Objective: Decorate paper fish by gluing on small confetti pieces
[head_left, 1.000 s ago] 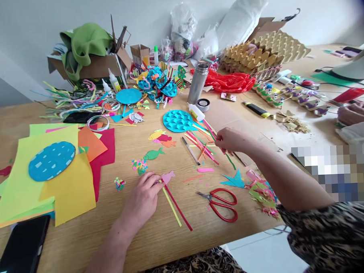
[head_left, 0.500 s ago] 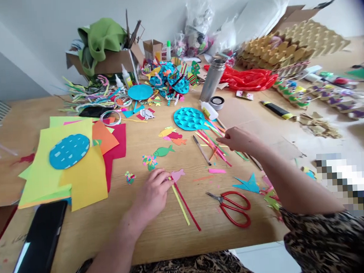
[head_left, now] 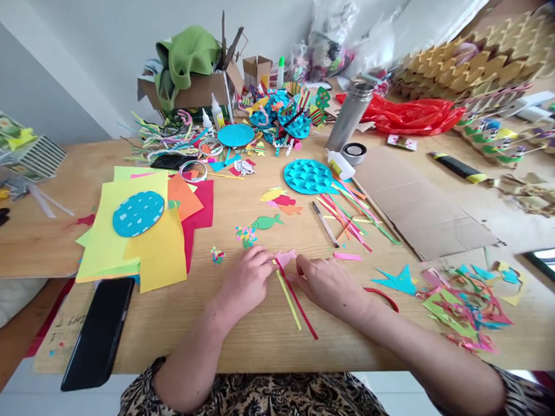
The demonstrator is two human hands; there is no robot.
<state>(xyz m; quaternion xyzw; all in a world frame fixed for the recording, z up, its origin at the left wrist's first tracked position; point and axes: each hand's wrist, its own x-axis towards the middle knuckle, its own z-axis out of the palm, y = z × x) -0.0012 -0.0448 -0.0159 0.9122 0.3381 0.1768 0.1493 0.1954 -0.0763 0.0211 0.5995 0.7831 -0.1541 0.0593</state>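
Observation:
My left hand (head_left: 249, 281) is closed, its fingertips pressing on a pink paper fish (head_left: 286, 256) flat on the table. A red paper strip (head_left: 303, 308) and a yellow-green paper strip (head_left: 289, 300) run from the fish toward me. My right hand (head_left: 329, 285) is at the fish's right side, fingers pinched together; whatever they hold is hidden. Beneath my right forearm, scissors show only part of a red handle (head_left: 386, 296). Beyond my hands lie a green paper fish (head_left: 267, 222), a yellow paper fish (head_left: 274, 194) and a heap of small paper bits (head_left: 245, 235).
Loose coloured strips (head_left: 351, 214), a pen (head_left: 325, 224) and a blue scalloped disc (head_left: 307, 176) lie ahead. Left are coloured sheets (head_left: 105, 252) and a black phone (head_left: 99, 332). Right are paper scraps (head_left: 470, 310) and cardboard (head_left: 424, 207). A steel flask (head_left: 351, 116) stands behind.
My right hand has come back from the loose strips to the pink fish, and its arm now covers most of the scissors. My left hand stays on the fish. The view has shifted.

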